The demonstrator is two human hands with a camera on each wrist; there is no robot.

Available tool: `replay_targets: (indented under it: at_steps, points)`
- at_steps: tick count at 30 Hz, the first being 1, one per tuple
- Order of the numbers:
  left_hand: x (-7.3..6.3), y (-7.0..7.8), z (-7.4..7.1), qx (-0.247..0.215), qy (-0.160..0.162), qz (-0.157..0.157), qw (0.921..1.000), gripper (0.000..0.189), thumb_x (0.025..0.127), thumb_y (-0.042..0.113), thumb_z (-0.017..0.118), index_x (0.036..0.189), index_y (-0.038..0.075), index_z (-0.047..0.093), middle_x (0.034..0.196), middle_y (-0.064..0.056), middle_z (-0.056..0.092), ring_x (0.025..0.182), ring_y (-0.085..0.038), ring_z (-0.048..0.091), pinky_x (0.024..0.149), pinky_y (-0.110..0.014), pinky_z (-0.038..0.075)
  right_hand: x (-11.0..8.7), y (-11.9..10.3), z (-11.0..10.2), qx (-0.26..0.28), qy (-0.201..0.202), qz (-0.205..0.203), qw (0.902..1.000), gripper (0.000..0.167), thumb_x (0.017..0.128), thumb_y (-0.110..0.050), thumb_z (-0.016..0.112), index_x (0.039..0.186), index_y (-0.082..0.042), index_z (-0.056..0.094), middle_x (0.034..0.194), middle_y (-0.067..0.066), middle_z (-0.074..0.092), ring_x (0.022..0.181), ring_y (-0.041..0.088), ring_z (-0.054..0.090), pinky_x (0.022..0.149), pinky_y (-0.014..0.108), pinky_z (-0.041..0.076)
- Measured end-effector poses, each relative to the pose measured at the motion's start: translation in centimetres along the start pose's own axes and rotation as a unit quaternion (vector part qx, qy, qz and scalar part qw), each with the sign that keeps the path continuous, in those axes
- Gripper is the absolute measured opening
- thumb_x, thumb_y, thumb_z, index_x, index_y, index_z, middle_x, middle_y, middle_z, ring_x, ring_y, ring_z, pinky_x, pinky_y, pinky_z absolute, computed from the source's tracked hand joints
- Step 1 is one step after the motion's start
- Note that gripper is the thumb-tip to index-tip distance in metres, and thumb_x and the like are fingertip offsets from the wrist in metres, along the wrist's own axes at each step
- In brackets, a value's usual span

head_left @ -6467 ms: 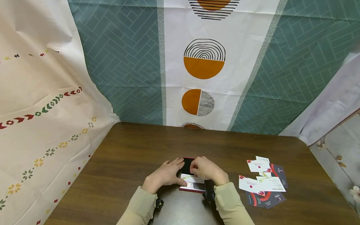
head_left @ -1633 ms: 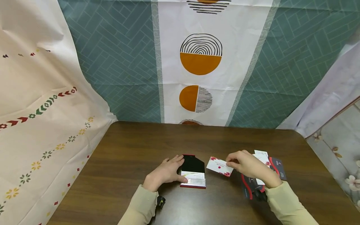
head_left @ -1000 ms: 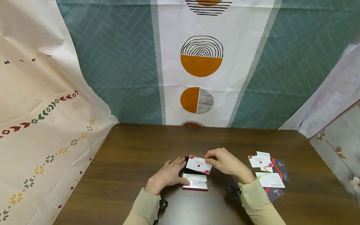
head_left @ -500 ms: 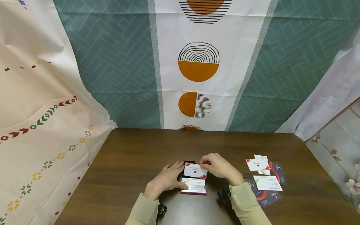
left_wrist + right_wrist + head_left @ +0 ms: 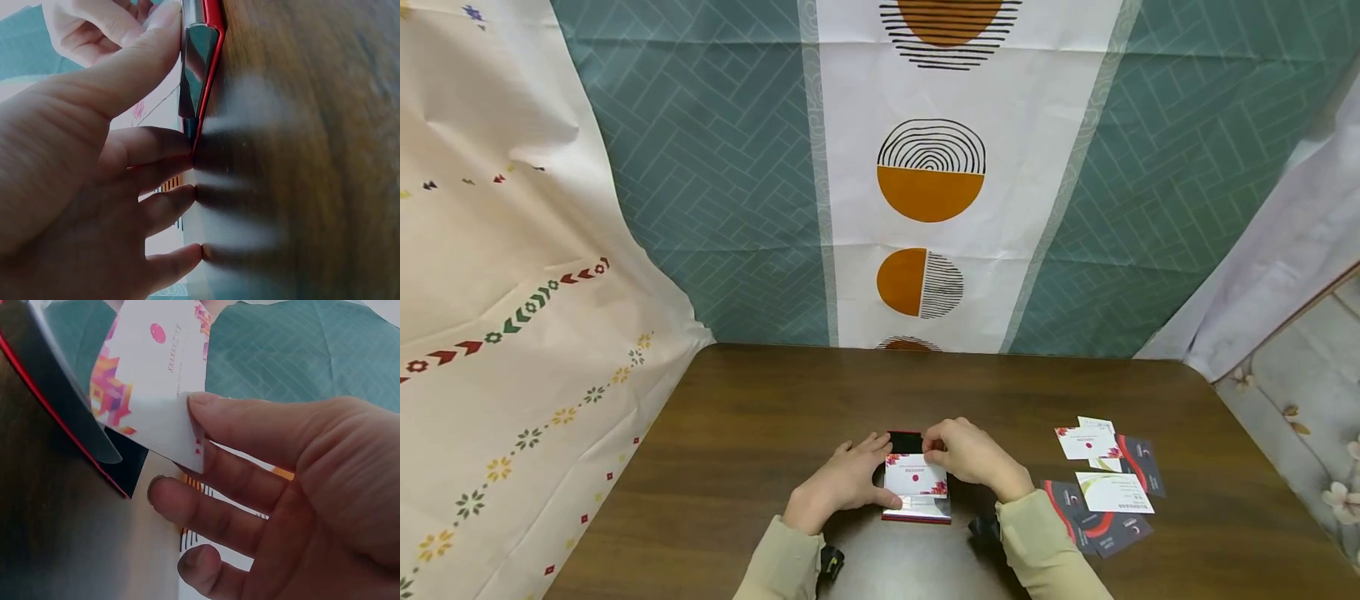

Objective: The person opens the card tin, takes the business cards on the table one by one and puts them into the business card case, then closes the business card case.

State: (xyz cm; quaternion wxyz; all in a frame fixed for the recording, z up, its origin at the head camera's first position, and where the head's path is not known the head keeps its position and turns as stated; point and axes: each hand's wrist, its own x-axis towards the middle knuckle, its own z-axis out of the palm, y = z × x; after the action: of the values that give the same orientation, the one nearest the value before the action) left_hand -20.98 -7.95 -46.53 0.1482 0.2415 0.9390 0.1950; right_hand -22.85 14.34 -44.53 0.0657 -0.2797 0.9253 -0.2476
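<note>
A red-edged business card case [image 5: 917, 520] lies opened out on the table, its flap black inside and its pocket shiny. My right hand [image 5: 970, 454] pinches a white business card [image 5: 910, 473] with pink floral corners between thumb and index finger. The card's near edge is at the pocket; whether it is inside cannot be told. My left hand [image 5: 842, 479] spreads along the case's left side. Its thumb [image 5: 150, 56] presses the metal-like front part, while straight fingertips touch the case's edge and the tabletop.
Loose business cards [image 5: 1114, 492], white and dark grey with red, overlap on the table [image 5: 760, 408] to the right. A patterned cloth [image 5: 730, 167] hangs behind the far edge, and a cream cloth [image 5: 512, 450] runs along the left.
My right hand took a floral card from the right-hand pile and carried it left over the case. It has since drawn the card down toward the pocket. My left hand stays on the case.
</note>
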Motion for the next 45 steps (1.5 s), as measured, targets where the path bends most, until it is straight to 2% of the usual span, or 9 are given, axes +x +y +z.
replay_targets:
  at_steps: [6, 12, 25, 36, 41, 45]
  points:
    - [-0.1, -0.2, -0.1, 0.01, -0.001, 0.0, 0.9999, 0.089, 0.078, 0.055, 0.076, 0.145, 0.005, 0.047, 0.154, -0.009, 0.036, 0.145, -0.029, 0.025, 0.113, -0.056, 0.02, 0.0, -0.3, 0.2, -0.01, -0.004, 0.013, 0.9999, 0.009, 0.088, -0.013, 0.073, 0.081, -0.018, 0.072, 0.076, -0.011, 0.06, 0.067, 0.009, 0.052, 0.062, 0.028, 0.047]
    - [0.0, 0.0, -0.5, 0.017, 0.002, 0.006, 0.9998, 0.089, 0.079, 0.054, 0.076, 0.146, 0.004, 0.045, 0.155, -0.009, 0.035, 0.145, -0.029, 0.025, 0.113, -0.056, 0.02, 0.0, -0.3, 0.2, -0.012, -0.015, 0.018, 0.9997, 0.013, 0.088, -0.012, 0.072, 0.076, -0.018, 0.07, 0.07, -0.011, 0.056, 0.064, 0.01, 0.05, 0.06, 0.028, 0.046]
    - [-0.2, -0.5, -0.5, 0.006, 0.002, 0.004, 1.0, 0.09, 0.079, 0.053, 0.076, 0.147, 0.004, 0.044, 0.156, -0.011, 0.033, 0.145, -0.03, 0.024, 0.114, -0.056, 0.019, 0.3, -0.6, 0.4, 0.002, -0.047, -0.002, 0.9989, 0.018, 0.083, -0.007, 0.076, 0.07, -0.017, 0.069, 0.066, -0.01, 0.058, 0.057, 0.007, 0.047, 0.052, 0.024, 0.044]
    - [-0.1, 0.0, -0.2, 0.001, 0.004, 0.008, 1.0, 0.089, 0.079, 0.05, 0.077, 0.146, 0.002, 0.044, 0.155, -0.011, 0.035, 0.145, -0.031, 0.025, 0.113, -0.056, 0.02, -0.3, -0.8, 0.7, -0.01, -0.057, -0.003, 0.9983, 0.022, 0.08, -0.004, 0.078, 0.067, -0.017, 0.065, 0.062, -0.011, 0.054, 0.051, 0.005, 0.047, 0.049, 0.023, 0.043]
    - [-0.1, 0.0, 0.0, 0.006, 0.003, 0.009, 0.9999, 0.088, 0.079, 0.051, 0.077, 0.145, 0.001, 0.045, 0.154, -0.012, 0.036, 0.144, -0.031, 0.025, 0.113, -0.056, 0.021, -0.4, -0.9, 1.1, -0.027, -0.062, 0.001, 0.9977, 0.017, 0.079, -0.006, 0.079, 0.074, -0.016, 0.066, 0.063, -0.01, 0.052, 0.052, 0.005, 0.047, 0.052, 0.024, 0.043]
    - [-0.1, 0.1, 0.0, 0.005, 0.002, 0.011, 0.9999, 0.088, 0.079, 0.051, 0.077, 0.145, 0.001, 0.045, 0.154, -0.012, 0.036, 0.145, -0.031, 0.025, 0.113, -0.056, 0.02, -0.5, -1.2, 0.9, -0.028, -0.073, 0.02, 0.9968, 0.014, 0.079, -0.01, 0.08, 0.087, -0.014, 0.069, 0.065, -0.009, 0.052, 0.056, 0.006, 0.049, 0.056, 0.026, 0.045]
